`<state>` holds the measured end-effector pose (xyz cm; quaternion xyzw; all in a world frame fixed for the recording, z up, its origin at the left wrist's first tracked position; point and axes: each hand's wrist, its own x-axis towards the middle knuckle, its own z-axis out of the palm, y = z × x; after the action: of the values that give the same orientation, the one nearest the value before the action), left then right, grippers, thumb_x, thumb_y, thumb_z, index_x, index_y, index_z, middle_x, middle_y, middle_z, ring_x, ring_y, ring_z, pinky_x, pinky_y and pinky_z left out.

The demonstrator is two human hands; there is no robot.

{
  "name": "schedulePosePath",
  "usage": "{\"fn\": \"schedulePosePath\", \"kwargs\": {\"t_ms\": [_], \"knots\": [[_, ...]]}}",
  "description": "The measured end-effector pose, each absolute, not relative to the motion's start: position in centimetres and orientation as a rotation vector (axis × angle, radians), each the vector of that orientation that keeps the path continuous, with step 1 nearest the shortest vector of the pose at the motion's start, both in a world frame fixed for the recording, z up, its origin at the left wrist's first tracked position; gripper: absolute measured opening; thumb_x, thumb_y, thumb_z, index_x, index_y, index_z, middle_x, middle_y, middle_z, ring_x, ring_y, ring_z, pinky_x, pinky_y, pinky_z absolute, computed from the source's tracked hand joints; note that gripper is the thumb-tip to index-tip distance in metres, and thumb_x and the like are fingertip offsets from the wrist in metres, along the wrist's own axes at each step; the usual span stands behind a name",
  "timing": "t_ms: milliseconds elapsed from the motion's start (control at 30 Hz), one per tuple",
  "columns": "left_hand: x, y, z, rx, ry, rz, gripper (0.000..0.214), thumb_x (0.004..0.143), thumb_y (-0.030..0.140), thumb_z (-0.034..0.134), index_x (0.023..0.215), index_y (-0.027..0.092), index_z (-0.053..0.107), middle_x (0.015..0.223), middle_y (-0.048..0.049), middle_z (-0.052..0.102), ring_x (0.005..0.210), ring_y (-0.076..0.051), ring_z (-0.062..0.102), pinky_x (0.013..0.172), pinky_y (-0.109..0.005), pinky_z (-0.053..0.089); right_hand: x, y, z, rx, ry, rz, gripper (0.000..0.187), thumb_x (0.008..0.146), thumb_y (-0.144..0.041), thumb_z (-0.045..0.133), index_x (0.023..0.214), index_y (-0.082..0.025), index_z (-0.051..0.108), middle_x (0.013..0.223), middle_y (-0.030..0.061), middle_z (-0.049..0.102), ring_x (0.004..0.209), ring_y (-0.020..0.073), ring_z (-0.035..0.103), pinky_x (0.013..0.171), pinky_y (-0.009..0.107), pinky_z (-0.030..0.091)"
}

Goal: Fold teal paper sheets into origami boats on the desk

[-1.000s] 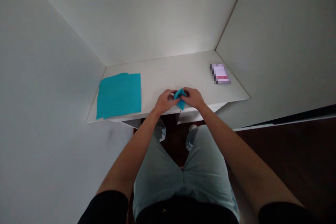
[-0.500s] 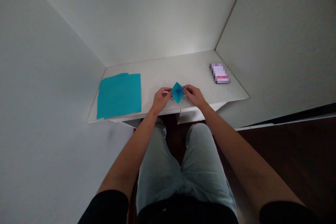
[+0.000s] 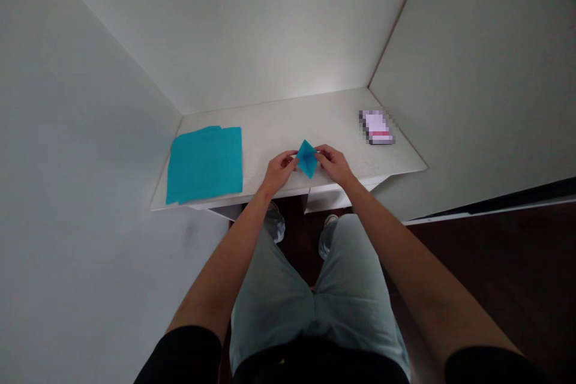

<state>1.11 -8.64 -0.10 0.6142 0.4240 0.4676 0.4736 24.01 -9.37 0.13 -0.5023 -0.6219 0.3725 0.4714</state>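
Observation:
Between my hands is a small piece of folded blue paper (image 3: 307, 159), diamond-shaped from above with a darker hollow at its middle. My left hand (image 3: 279, 170) pinches its left corner between thumb and fingers. On the opposite corner, my right hand (image 3: 333, 163) has a similar pinch. The paper is held over the front part of the white desk (image 3: 288, 120); whether it touches the surface I cannot tell. Flat sheets of blue paper (image 3: 206, 162) lie overlapping on the desk to the left of my left hand.
A blurred-out phone-like object (image 3: 378, 127) lies at the desk's right end. Walls close in the desk at the back, left and right. Below the front edge is a white drawer box (image 3: 328, 199), and my legs stand close to the desk.
The folded paper has shifted slightly right and tilted a little, with both hands still on its corners. My left hand has moved slightly right. The sheets have stayed put.

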Motion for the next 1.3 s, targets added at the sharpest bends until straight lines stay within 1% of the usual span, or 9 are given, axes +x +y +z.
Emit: {"fn": "schedulePosePath", "kwargs": {"t_ms": [233,367,467,633,800,900,1000,1133,1300], "knots": [[1.2,-8.8,0.1,1.513,1.055,1.110,0.041,0.094,0.035,0.072,0.133,0.022,0.077,0.080,0.0008,0.076,0.069,-0.014,0.071,0.072,-0.027,0.061,24.0,-9.5,0.4,-1.254,-1.525,0.924,0.040,0.091,-0.056,0.065,0.117,-0.026,0.076,0.076,-0.0013,0.066,0.068,0.0194,0.058,0.069,0.034,0.049],[1.1,-8.9,0.6,1.533,1.082,1.118,0.030,0.097,0.032,0.064,0.120,0.023,0.082,0.098,-0.0021,0.082,0.070,-0.013,0.070,0.074,-0.028,0.061,24.1,-9.5,0.6,-1.225,-1.544,0.907,0.038,0.095,-0.049,0.058,0.117,-0.027,0.078,0.093,0.0022,0.074,0.071,0.0194,0.061,0.073,0.036,0.053],[1.1,-9.1,0.9,1.556,1.096,1.122,0.027,0.100,0.036,0.061,0.107,0.022,0.083,0.096,-0.0030,0.081,0.071,-0.014,0.071,0.076,-0.029,0.060,24.2,-9.6,0.8,-1.259,-1.553,0.887,0.034,0.093,-0.040,0.054,0.108,-0.025,0.080,0.080,0.0008,0.071,0.070,0.0198,0.061,0.076,0.036,0.053],[1.1,-9.2,0.5,1.586,1.127,1.088,0.031,0.085,0.047,0.085,0.097,0.021,0.075,0.072,0.0026,0.068,0.061,-0.012,0.060,0.062,-0.025,0.049,24.0,-9.9,1.0,-1.253,-1.571,0.914,0.030,0.088,-0.046,0.065,0.101,-0.023,0.079,0.069,-0.0017,0.064,0.063,0.0171,0.055,0.066,0.032,0.048],[1.1,-8.9,0.0,1.518,1.050,1.173,0.042,0.080,0.040,0.091,0.106,0.022,0.065,0.092,0.0014,0.072,0.068,-0.010,0.064,0.066,-0.023,0.050,23.9,-9.8,0.9,-1.228,-1.593,0.936,0.059,0.078,-0.054,0.083,0.128,-0.023,0.072,0.074,-0.0041,0.067,0.062,0.0149,0.053,0.062,0.030,0.045],[1.2,-8.8,0.2,1.495,1.090,1.155,0.043,0.088,0.044,0.084,0.121,0.022,0.067,0.093,-0.0001,0.074,0.066,-0.012,0.067,0.065,-0.026,0.053,24.0,-9.6,0.7,-1.284,-1.666,0.931,0.045,0.079,-0.057,0.082,0.108,-0.024,0.076,0.072,-0.0027,0.067,0.064,0.0160,0.055,0.063,0.030,0.045],[1.2,-8.8,0.5,1.541,1.116,1.115,0.037,0.096,0.055,0.072,0.109,0.021,0.076,0.088,-0.0021,0.076,0.065,-0.014,0.067,0.065,-0.028,0.054,24.0,-9.5,0.7,-1.293,-1.692,0.914,0.041,0.087,-0.064,0.074,0.093,-0.024,0.076,0.074,-0.0009,0.068,0.067,0.0167,0.056,0.065,0.031,0.046],[1.1,-8.7,0.6,1.526,1.102,1.133,0.044,0.092,0.065,0.074,0.097,0.022,0.080,0.088,-0.0030,0.078,0.065,-0.014,0.066,0.064,-0.029,0.056,23.8,-9.4,1.0,-1.293,-1.640,0.891,0.049,0.095,-0.071,0.061,0.087,-0.024,0.074,0.075,0.0008,0.068,0.071,0.0188,0.058,0.070,0.033,0.048],[1.1,-8.6,0.8,1.471,1.086,1.184,0.048,0.087,0.068,0.077,0.091,0.021,0.081,0.095,-0.0056,0.079,0.066,-0.014,0.066,0.064,-0.029,0.059,23.7,-9.3,1.0,-1.306,-1.575,0.869,0.052,0.093,-0.075,0.062,0.088,-0.024,0.074,0.074,0.0007,0.067,0.069,0.0195,0.057,0.069,0.034,0.048]]}}
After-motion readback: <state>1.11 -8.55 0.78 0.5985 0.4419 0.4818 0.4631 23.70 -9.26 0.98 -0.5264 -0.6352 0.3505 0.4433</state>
